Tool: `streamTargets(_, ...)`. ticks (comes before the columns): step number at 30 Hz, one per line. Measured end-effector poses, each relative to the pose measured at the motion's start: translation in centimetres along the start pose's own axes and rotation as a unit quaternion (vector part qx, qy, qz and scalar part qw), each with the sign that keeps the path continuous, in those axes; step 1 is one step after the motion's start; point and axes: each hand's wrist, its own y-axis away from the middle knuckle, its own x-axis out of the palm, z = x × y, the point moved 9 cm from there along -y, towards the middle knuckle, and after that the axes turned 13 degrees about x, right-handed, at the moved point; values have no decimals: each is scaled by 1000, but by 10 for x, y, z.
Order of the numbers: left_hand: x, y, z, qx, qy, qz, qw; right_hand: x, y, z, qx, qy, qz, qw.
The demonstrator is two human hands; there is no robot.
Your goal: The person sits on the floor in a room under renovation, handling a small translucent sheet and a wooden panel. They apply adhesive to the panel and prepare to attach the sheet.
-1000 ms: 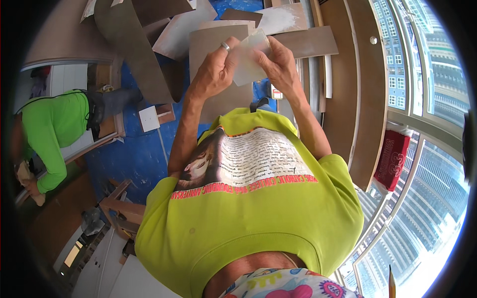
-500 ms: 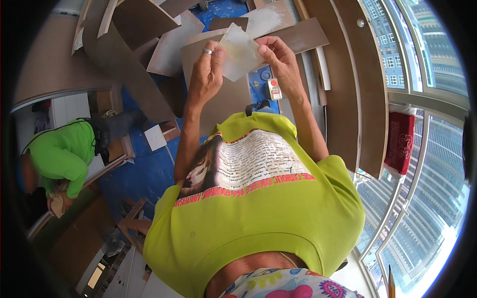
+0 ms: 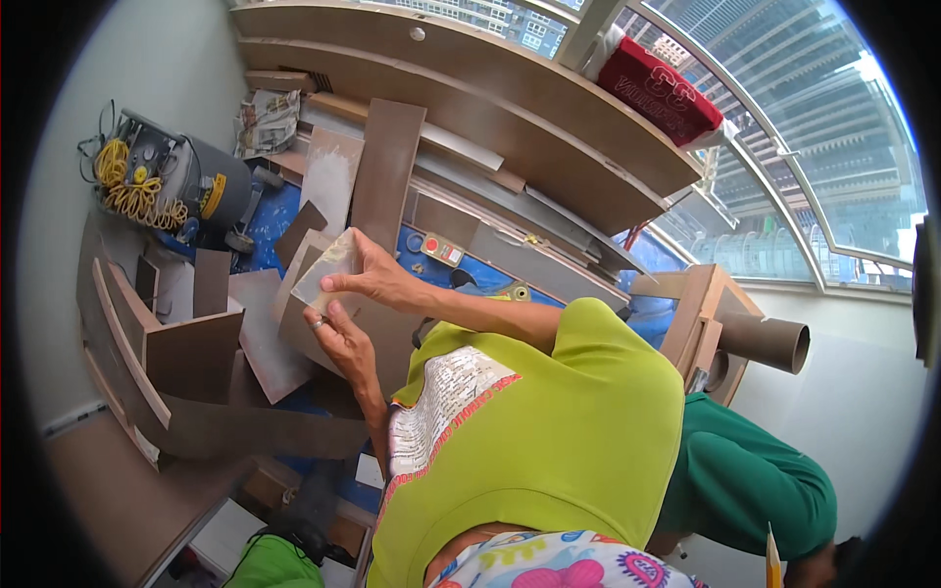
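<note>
A thin, pale, four-cornered sheet (image 3: 327, 267), whitish with a faint yellow tint, is held up in front of me. Its exact kind I cannot make out. My right hand (image 3: 380, 280) grips it along the side nearer to my body, thumb lying on its face. At the sheet's lower corner, my left hand (image 3: 345, 351), with a ring on one finger, pinches it between thumb and fingers. Just behind the sheet are brown boards (image 3: 368, 333) lying over one another.
A grey compressor-like machine (image 3: 186, 181) with a coiled yellow hose stands at the far left. Brown panels (image 3: 186, 348) lean below it. A small box with a red button (image 3: 442, 249) rests on blue floor covering. A cardboard tube (image 3: 765, 341) juts out at right. A co-worker's green sleeve (image 3: 274, 563) shows at the bottom.
My view and body have turned, bringing the machine and tube into sight. The sheet has tilted and moved left in the picture; my left hand has shifted to its lower corner.
</note>
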Motion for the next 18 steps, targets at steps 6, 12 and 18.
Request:
streamTargets(6, 31, -19, 2, -10, 106, 36, 994, -26, 15, 43, -79, 58, -13, 995)
streamTargets(12, 60, -29, 4, -33, 168, 86, 981, -52, 7, 63, -72, 170, 30, 982)
streamTargets(18, 82, -42, -5, -68, 228, 108, 965, -64, 1, 85, -34, 99, 84, 991)
